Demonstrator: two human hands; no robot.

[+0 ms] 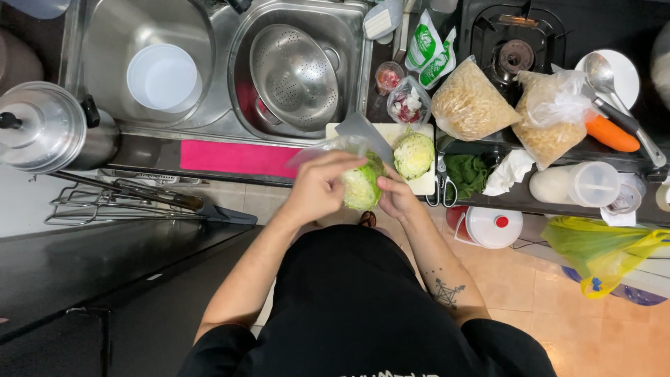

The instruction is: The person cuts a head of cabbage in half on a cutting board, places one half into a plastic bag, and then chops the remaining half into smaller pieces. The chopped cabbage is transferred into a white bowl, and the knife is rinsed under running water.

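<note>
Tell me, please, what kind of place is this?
Most likely a small home kitchen: a double steel sink holding a colander, a gas stove, and a cutting board with cabbage.

Steel colander in sink, carrot right.

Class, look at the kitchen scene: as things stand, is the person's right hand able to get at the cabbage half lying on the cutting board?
Probably yes. The right hand is close to the cabbage half on the board, with nothing between them, though it is now holding the other cabbage half together with the left hand.
</note>
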